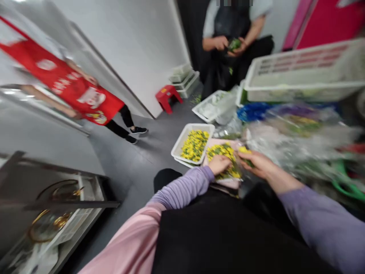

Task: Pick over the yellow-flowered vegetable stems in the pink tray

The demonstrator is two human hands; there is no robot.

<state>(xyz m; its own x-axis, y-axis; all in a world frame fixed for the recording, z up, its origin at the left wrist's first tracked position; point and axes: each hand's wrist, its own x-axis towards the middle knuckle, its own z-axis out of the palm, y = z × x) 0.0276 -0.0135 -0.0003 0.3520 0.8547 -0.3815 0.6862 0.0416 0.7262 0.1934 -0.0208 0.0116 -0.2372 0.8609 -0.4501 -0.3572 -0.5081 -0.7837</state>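
Note:
A pile of yellow flowers with green stems (pixel 221 151) lies on a pink sheet (pixel 232 183) in front of me. My left hand (pixel 220 164) rests in this pile, its fingers curled down; what they hold, if anything, is hidden. To the right of the pile, my right hand (pixel 254 163) is closed on a small bunch of yellow flowers (pixel 244 150), with green showing under the fingers. Just left of the pile stands a white basket (pixel 176 151) holding more yellow flowers (pixel 195 145).
Plastic bags (pixel 285 140) crowd the right side, below a large white crate (pixel 302 89). A seated person's hands (pixel 234 45) hold greens. A red stool (pixel 168 98) stands ahead, and a person in a red apron (pixel 85 93) at left. A metal shelf (pixel 71 205) is lower left.

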